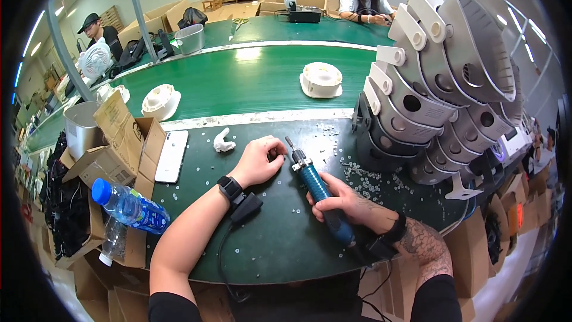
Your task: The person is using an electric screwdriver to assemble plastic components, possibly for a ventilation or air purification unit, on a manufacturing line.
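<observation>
My right hand (345, 201) is wrapped round a blue-green electric screwdriver (312, 182), its bit pointing up and left over the green table. To the left of that bit, my left hand (260, 160) hovers low over the tabletop with its fingers curled inward. Whatever those fingers hold, if anything, is hidden. Small clear washer-like pieces (364, 181) lie scattered to the right of the screwdriver, with tiny dark screws (326, 131) beyond it. A crumpled white scrap (224, 141) rests past my left wrist.
Tall stacks of grey housings (411, 104) crowd the right side. On the left are a white phone (172, 156), a blue-capped bottle (132, 206) and an open cardboard box (113, 149). White round parts (321, 79) sit on the green conveyor (256, 81). Two people work beyond.
</observation>
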